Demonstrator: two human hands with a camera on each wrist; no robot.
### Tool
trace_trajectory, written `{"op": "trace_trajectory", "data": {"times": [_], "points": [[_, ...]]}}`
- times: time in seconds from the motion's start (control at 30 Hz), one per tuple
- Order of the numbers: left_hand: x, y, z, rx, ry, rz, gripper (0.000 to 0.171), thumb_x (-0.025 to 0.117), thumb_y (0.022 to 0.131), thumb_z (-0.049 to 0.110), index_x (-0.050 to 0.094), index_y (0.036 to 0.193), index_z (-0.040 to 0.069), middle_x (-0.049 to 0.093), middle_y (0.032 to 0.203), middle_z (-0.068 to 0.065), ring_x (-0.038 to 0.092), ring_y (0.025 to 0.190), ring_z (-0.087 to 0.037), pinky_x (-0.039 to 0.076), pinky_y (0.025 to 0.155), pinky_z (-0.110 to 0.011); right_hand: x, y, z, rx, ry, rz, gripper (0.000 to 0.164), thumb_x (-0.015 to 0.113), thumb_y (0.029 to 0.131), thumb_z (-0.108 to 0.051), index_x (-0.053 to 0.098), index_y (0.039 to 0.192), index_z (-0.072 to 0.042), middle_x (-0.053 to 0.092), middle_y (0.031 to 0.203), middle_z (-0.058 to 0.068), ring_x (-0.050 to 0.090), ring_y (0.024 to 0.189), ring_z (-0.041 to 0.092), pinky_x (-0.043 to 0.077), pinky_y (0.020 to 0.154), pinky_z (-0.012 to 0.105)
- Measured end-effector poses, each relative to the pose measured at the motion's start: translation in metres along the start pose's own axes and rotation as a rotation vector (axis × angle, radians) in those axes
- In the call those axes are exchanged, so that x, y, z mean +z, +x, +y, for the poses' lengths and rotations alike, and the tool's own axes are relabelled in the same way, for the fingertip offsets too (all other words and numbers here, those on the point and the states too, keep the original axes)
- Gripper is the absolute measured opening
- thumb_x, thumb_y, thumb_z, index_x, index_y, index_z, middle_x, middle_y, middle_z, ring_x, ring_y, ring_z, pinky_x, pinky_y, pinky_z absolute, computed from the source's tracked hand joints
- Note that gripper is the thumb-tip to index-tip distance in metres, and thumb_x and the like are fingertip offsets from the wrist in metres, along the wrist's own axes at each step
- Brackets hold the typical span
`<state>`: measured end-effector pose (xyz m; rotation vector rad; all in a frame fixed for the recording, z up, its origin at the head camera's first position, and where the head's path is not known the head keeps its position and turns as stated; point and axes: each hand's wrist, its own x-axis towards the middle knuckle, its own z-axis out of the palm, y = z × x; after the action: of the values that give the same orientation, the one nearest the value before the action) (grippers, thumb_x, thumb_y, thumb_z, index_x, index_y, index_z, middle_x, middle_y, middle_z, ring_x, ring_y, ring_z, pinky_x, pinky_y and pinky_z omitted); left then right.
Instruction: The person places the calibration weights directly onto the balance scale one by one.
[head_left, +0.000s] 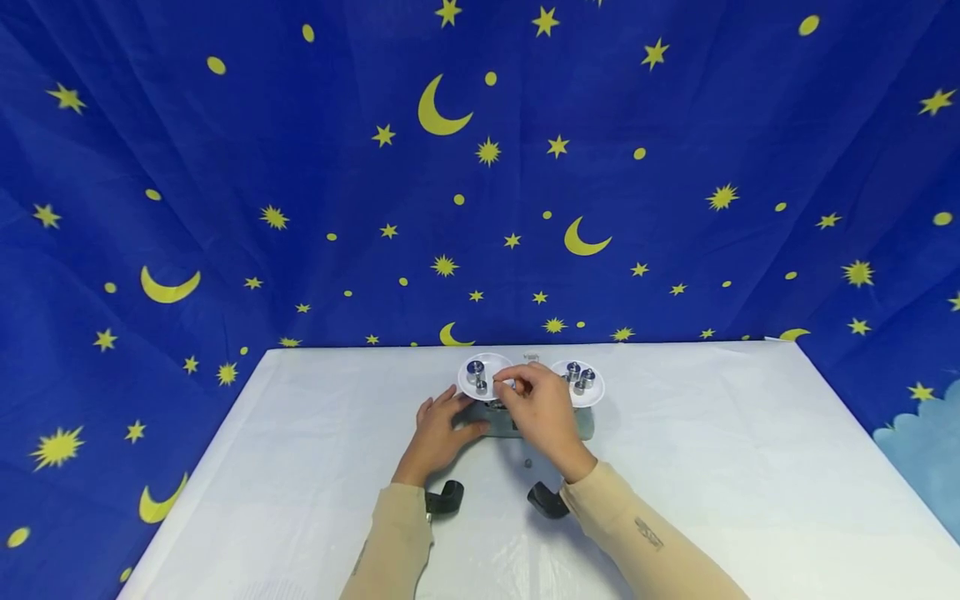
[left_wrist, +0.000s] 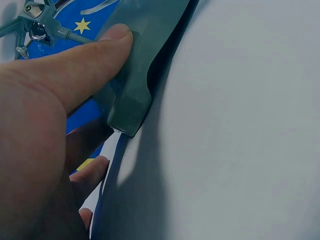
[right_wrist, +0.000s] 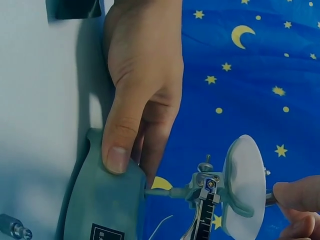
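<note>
A grey-green balance scale (head_left: 498,429) with two white pans stands on the table. My left hand (head_left: 438,433) grips the left end of its base; in the left wrist view the thumb (left_wrist: 112,42) lies on the front face and the fingers are behind. Over the left pan (head_left: 465,390), my right hand (head_left: 546,408) pinches a small metal weight (right_wrist: 270,199) between thumb and forefinger, right at the pan's surface. A larger weight (head_left: 475,372) and a smaller one (head_left: 482,387) stand on that pan. Several metal weights (head_left: 587,378) stand on the right pan (head_left: 597,392), partly hidden by my right hand.
A loose small weight (head_left: 528,463) lies on the white table (head_left: 337,433) in front of the base. Black curved pieces (head_left: 447,497) sit by both wrists. Behind the table's far edge hangs a blue curtain (head_left: 360,183) with yellow moons and stars.
</note>
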<state>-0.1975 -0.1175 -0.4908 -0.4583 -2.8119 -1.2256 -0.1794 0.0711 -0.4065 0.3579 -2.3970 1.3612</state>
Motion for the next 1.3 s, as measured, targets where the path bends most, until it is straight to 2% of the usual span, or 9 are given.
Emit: {"op": "trace_trajectory", "data": {"times": [0.4,0.8,1.3], "points": [[-0.001,0.000,0.001,0.015,0.007,0.008,0.058,0.075,0.089,0.032,0.060,0.138,0.006,0.057,0.144,-0.012,0.037,0.143,-0.039,0.013,0.116,-0.065,0.006,0.009,-0.002,-0.088,-0.114,0.061,0.008,0.075,0.082,-0.007,0.079,0.088,-0.009,0.046,0.065,-0.005,0.042,0.059,0.012,0.036,0.058,0.029],[-0.001,0.000,0.000,0.028,-0.005,0.018,0.057,0.076,0.089,0.031,0.061,0.137,0.004,0.058,0.142,-0.013,0.038,0.143,-0.039,0.013,0.115,-0.066,0.012,0.013,0.000,-0.115,-0.196,0.096,0.008,0.076,0.081,-0.007,0.080,0.087,-0.009,0.045,0.064,-0.006,0.041,0.058,0.011,0.034,0.054,0.029],[0.000,0.000,0.001,0.014,-0.004,0.010,0.057,0.076,0.089,0.031,0.061,0.137,0.005,0.058,0.143,-0.013,0.038,0.143,-0.040,0.013,0.116,-0.066,0.012,0.017,-0.006,-0.095,-0.215,0.065,0.008,0.076,0.084,-0.007,0.080,0.091,-0.009,0.047,0.064,-0.005,0.042,0.057,0.011,0.035,0.052,0.029]]}}
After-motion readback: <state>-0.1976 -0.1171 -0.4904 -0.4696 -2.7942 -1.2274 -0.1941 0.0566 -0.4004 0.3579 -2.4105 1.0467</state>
